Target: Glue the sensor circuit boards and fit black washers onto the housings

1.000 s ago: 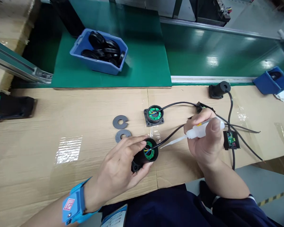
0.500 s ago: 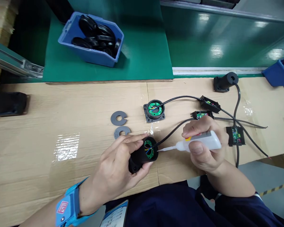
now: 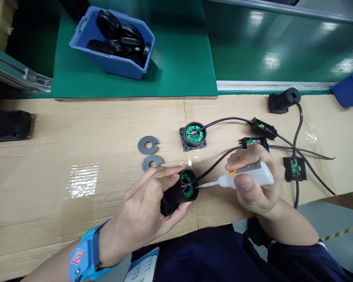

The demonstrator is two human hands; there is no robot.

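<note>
My left hand (image 3: 153, 199) is wrapped round a black cylindrical housing (image 3: 176, 194), tilted so its open end faces right. Inside that end sits a green ring-shaped circuit board (image 3: 187, 185) with thin coloured wires and a black cable (image 3: 214, 163) running out to the right. My right hand (image 3: 255, 184) grips a white glue bottle (image 3: 251, 175) lying nearly level. Its thin nozzle tip is at the right rim of the housing; whether it touches cannot be made out. Two grey slotted discs (image 3: 148, 145) lie just beyond my left hand.
Behind stands another black housing (image 3: 193, 136) with a green board, cabled to a small open black box (image 3: 264, 128). More boxes and a black housing (image 3: 284, 100) lie right. A blue bin (image 3: 111, 43) of black parts stands on a green board (image 3: 179, 74).
Both hands, the housing and the glue bottle keep nearly the same pose. The view has shifted slightly; nothing has been taken up or let go.
</note>
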